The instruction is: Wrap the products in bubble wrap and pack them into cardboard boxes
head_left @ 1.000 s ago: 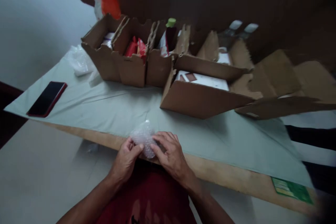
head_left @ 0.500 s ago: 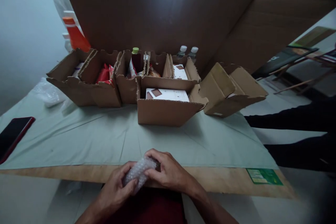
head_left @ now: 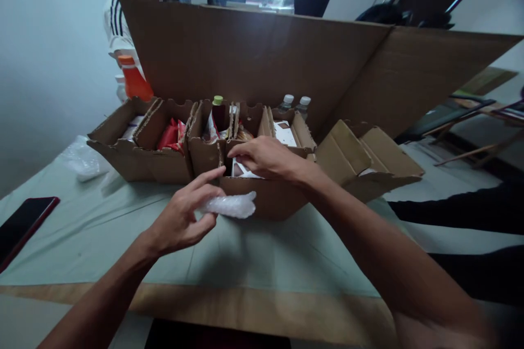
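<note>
My left hand (head_left: 190, 212) holds a crumpled roll of bubble wrap (head_left: 235, 205) between thumb and fingers, its index finger stretched out. The wrap juts to the right, in front of the nearest open cardboard bin (head_left: 272, 200). Over that bin is my right hand (head_left: 262, 157), palm down, its fingers slightly apart and reaching above a white box with brown squares (head_left: 241, 170). Nothing shows in the right fingers; the hand covers much of the white box, and I cannot tell whether it touches it.
Behind stands a row of cardboard bins (head_left: 139, 161) with red packets (head_left: 172, 135) and a green-capped bottle (head_left: 218, 112). Another bin (head_left: 347, 174) is at right. A tall cardboard panel (head_left: 254, 54) rises behind, a person (head_left: 118, 24) beyond it. A phone (head_left: 27, 226) lies left.
Both hands have moved forward from the table's front edge and separated. The bubble wrap, held by both before, is now in my left hand alone. My right hand has gone over the front bin.
</note>
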Demonstrator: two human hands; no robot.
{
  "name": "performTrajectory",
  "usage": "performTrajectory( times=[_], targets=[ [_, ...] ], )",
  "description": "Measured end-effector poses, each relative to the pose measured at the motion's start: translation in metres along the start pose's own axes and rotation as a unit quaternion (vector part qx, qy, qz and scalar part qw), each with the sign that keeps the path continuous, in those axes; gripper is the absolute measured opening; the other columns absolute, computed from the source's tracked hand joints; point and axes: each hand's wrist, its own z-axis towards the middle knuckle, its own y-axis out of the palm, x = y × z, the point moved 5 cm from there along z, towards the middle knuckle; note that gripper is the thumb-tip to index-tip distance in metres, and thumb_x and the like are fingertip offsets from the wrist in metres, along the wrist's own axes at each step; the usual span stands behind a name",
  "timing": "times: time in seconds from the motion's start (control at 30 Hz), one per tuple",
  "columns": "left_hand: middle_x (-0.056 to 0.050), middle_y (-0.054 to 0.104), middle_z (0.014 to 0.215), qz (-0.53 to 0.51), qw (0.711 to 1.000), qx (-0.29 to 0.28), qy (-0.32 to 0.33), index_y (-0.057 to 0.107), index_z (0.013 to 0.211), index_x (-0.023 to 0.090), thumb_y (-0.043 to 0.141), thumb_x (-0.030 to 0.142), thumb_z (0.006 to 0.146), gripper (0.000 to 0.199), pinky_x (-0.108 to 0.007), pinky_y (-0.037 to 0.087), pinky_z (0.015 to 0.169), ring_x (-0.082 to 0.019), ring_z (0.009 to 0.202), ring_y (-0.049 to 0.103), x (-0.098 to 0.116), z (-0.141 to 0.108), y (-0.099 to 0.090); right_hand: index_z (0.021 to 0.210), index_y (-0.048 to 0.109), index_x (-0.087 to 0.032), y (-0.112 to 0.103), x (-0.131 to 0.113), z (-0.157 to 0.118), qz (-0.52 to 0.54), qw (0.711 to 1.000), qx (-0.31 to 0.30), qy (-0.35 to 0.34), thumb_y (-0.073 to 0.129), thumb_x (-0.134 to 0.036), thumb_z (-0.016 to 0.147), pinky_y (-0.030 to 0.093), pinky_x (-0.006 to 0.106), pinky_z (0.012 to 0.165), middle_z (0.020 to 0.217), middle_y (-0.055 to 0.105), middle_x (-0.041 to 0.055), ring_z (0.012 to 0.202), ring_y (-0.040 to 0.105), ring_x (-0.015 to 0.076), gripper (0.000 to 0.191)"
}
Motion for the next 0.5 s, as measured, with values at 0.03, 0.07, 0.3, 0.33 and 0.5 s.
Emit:
performTrajectory(
  times=[0.03,0.07,0.3,0.33,0.5],
  targets=[
    [-0.014,0.068,0.137,0.019,1.0,-0.004,0.005,0.068,0.097,0.02,0.053,0.012,0.075,0.028,-0.036,0.056,0.091,-0.026,0.115,0.069,-0.001,0.01,0.001,0.11,0.08,-0.026,0.003,-0.002,0.013,-0.014,0.999,-0.031,-0.013,0.058,-0.013,0.093,0.045,0.026,0.074,0.094,0.079,-0.0001,0.085,0.071,0.0169,0.031],
    [-0.012,0.072,0.126,0.034,0.999,-0.007,0.005,0.067,0.097,0.02,0.052,0.012,0.075,0.028,-0.034,0.056,0.087,-0.024,0.106,0.071,-0.003,0.017,0.003,0.107,0.081,-0.026,0.007,-0.005,0.021,-0.028,0.998,-0.059,-0.021,0.06,-0.014,0.092,0.043,0.026,0.071,0.09,0.079,-0.0002,0.081,0.07,0.016,0.028],
    [0.0,0.067,0.074,0.077,0.996,-0.01,-0.051,0.065,0.086,0.019,0.051,0.011,0.074,0.021,-0.024,0.042,0.058,-0.013,0.061,0.057,-0.011,0.02,0.02,0.084,0.081,-0.021,0.027,0.011,0.021,-0.111,0.986,-0.12,0.021,0.068,-0.019,0.088,0.041,0.026,0.063,0.075,0.076,0.0035,0.069,0.067,0.0164,0.014],
    [0.001,0.066,0.073,0.07,0.996,-0.016,-0.06,0.066,0.085,0.019,0.051,0.011,0.073,0.02,-0.024,0.042,0.058,-0.013,0.06,0.056,-0.011,0.02,0.022,0.084,0.081,-0.021,0.027,0.015,0.018,-0.109,0.986,-0.123,0.027,0.068,-0.018,0.088,0.042,0.026,0.064,0.076,0.076,0.0038,0.07,0.068,0.0172,0.014],
    [-0.002,0.075,0.091,-0.018,0.991,0.074,-0.114,0.072,0.1,0.018,0.057,0.016,0.076,0.028,-0.025,0.051,0.071,-0.017,0.079,0.067,-0.008,0.009,0.007,0.121,0.076,-0.02,-0.004,0.022,-0.019,0.023,0.999,-0.005,0.024,0.067,-0.026,0.094,0.049,0.03,0.079,0.098,0.078,0.0026,0.09,0.072,0.0194,0.029]
  ],
)
